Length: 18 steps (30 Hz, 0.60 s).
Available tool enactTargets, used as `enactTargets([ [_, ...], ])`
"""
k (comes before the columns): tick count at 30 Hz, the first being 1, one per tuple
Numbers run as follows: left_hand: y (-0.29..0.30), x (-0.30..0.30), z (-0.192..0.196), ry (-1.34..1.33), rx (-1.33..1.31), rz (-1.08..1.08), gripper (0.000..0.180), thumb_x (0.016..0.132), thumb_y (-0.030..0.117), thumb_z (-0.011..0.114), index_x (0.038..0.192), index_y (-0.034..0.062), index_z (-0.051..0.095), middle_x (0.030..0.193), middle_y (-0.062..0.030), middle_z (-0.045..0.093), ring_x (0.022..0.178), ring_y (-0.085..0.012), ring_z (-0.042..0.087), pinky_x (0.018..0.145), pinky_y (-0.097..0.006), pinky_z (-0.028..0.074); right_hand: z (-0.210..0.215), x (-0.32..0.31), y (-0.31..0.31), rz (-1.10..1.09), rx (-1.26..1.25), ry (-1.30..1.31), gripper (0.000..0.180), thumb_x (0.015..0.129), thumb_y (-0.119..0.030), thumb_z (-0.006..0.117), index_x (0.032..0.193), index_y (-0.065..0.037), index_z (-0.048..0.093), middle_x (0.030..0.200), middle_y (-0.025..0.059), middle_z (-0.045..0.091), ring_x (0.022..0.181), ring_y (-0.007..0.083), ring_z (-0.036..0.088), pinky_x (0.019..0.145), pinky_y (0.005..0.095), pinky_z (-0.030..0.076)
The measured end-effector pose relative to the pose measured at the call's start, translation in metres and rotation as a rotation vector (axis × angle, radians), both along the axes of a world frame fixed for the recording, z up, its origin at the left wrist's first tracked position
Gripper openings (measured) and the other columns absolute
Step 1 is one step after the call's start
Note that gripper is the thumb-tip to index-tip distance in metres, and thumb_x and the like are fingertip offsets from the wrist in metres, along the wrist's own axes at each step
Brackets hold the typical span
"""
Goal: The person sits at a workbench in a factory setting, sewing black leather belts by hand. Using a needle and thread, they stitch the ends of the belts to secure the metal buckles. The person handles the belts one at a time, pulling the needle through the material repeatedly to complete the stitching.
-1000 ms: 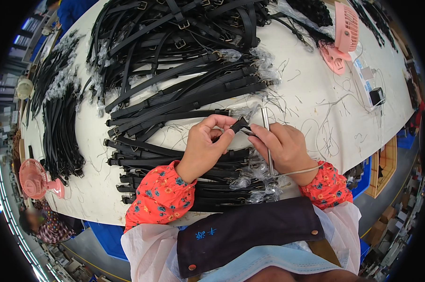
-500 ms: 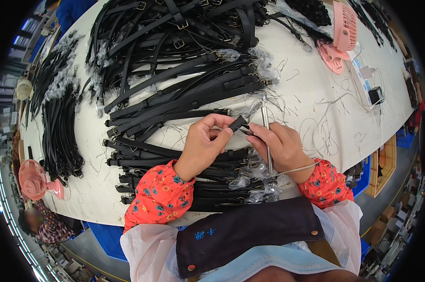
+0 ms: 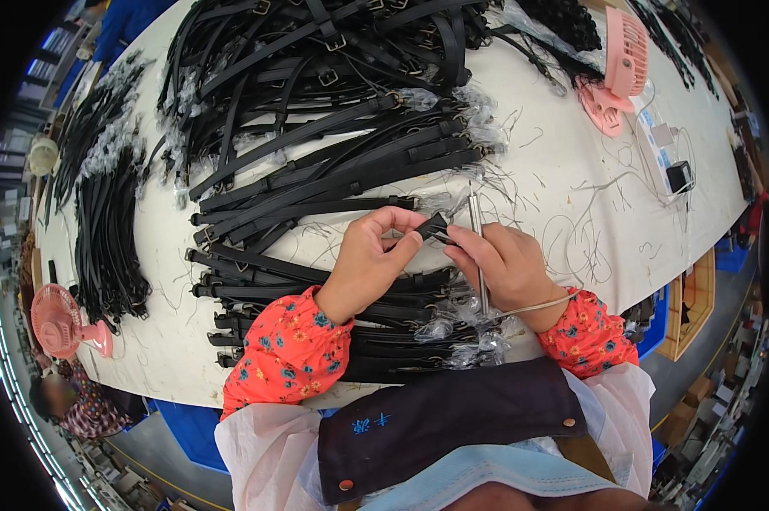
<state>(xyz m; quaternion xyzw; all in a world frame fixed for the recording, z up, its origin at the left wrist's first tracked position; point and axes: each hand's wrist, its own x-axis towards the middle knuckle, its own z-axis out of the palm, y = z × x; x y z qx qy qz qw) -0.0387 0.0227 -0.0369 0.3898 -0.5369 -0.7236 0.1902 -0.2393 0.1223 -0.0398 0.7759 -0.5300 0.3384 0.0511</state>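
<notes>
My left hand (image 3: 369,262) pinches the end of a black belt strap (image 3: 433,225) between thumb and fingers. My right hand (image 3: 514,262) is closed around a slim silver pen-shaped tool (image 3: 475,213) with a pale cord, its thin tip pointing away from me. At the right fingertips, small dark pointed blades or tips meet the strap end; I cannot tell their kind. Both hands are above rows of black buckled belts (image 3: 316,272), whose buckle ends are wrapped in clear plastic (image 3: 440,328).
A large heap of black belts (image 3: 316,60) covers the far table, with another bundle (image 3: 110,243) at left. Pink fans (image 3: 627,55) stand right and left. A white power strip (image 3: 654,149) is at right. Loose threads litter the white tabletop (image 3: 563,170). Another person (image 3: 91,404) sits lower left.
The pen tool has tilted, its tip shifting slightly left. The right fingers and dark tips have moved slightly on the strap end; the left hand keeps its pinch.
</notes>
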Motion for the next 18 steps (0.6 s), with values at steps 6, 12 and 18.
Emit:
enactTargets([
  [6,0.003,0.000,-0.020,0.013,-0.127,-0.025,0.024,0.097,0.005,0.065,0.120,-0.0030,0.065,0.096,0.0009,0.066,0.060,0.0008,0.047,0.051,-0.018,0.037,0.003,-0.005,0.000,-0.005,-0.012,-0.144,0.047,0.082,-0.008,0.082,0.124,-0.006,0.062,0.078,0.0059,0.058,0.058,0.0211,0.060,0.049,0.0328,0.048],
  [12,-0.001,0.003,-0.003,0.025,0.066,-0.018,0.027,0.097,0.005,0.066,0.122,-0.0043,0.064,0.096,-0.0013,0.066,0.058,-0.0005,0.046,0.050,-0.018,0.037,0.004,-0.016,-0.006,-0.034,0.007,-0.255,0.040,0.083,-0.007,0.082,0.119,-0.006,0.065,0.078,0.0063,0.064,0.057,0.0211,0.060,0.049,0.0328,0.047],
  [18,-0.001,0.003,0.000,0.043,0.102,-0.002,0.027,0.097,0.005,0.066,0.123,-0.0044,0.064,0.094,-0.0010,0.065,0.057,-0.0004,0.045,0.050,-0.018,0.036,0.001,-0.015,-0.001,0.011,0.119,-0.165,0.037,0.082,-0.011,0.082,0.115,-0.009,0.067,0.079,0.0047,0.058,0.057,0.0213,0.060,0.049,0.0343,0.048],
])
